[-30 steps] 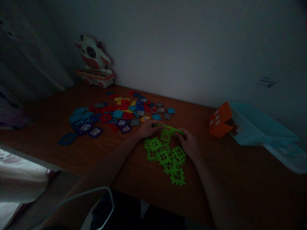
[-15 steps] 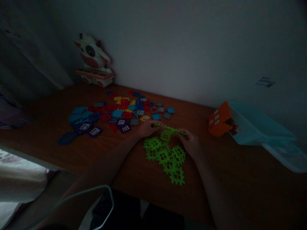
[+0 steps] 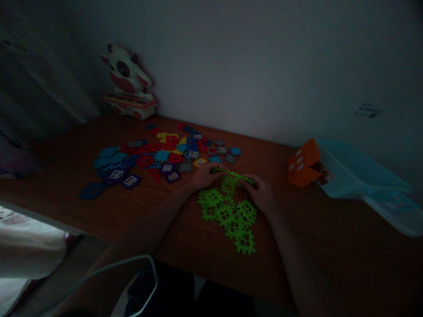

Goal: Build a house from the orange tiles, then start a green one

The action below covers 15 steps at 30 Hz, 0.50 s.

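Both my hands grip a row of joined green building tiles, notched along their edges and with window grids. My left hand pinches its left end, and my right hand pinches its right end with thumb and fingers. Just below the row lies a loose heap of similar green window tiles on the brown table. One green tile sits between the heap and the held row; whether it is joined to the row I cannot tell.
Beyond my left hand spreads a pile of red, blue, yellow, grey and purple tiles. A cow-shaped toy keyboard stands by the wall. On the right are an orange tile house and a translucent teal bag. A pale cable crosses near my lap.
My right hand has shifted slightly left along the green row. The left hand keeps its grip, and the heap lies as before.
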Available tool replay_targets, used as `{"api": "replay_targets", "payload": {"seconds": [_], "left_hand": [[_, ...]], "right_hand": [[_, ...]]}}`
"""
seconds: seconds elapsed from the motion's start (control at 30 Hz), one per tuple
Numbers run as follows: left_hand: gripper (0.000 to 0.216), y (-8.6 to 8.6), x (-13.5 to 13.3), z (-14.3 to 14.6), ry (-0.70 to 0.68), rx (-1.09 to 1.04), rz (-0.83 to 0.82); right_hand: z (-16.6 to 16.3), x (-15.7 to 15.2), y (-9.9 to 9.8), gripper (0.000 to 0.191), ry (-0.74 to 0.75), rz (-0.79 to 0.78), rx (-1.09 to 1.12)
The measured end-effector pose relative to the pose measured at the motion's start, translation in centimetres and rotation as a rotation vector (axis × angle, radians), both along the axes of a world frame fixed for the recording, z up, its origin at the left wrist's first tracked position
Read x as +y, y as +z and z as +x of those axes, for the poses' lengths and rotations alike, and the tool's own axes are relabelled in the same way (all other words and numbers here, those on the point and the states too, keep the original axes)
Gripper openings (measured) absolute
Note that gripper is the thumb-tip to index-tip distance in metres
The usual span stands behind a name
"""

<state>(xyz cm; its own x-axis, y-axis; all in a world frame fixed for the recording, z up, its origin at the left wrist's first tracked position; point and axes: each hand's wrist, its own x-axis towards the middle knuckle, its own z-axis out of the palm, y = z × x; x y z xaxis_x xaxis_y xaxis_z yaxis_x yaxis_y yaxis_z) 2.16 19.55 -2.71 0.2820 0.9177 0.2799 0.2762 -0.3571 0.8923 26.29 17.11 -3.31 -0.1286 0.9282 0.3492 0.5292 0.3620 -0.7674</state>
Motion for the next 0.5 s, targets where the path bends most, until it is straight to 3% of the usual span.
{"api": "replay_targets", "payload": {"seconds": [0.5], "left_hand": [[0.016,-0.02,-0.23,0.00,-0.028,0.070,0.008]], "right_hand": [[-0.18,-0.40,0.05,0.029,0.010,0.002,-0.002]]}}
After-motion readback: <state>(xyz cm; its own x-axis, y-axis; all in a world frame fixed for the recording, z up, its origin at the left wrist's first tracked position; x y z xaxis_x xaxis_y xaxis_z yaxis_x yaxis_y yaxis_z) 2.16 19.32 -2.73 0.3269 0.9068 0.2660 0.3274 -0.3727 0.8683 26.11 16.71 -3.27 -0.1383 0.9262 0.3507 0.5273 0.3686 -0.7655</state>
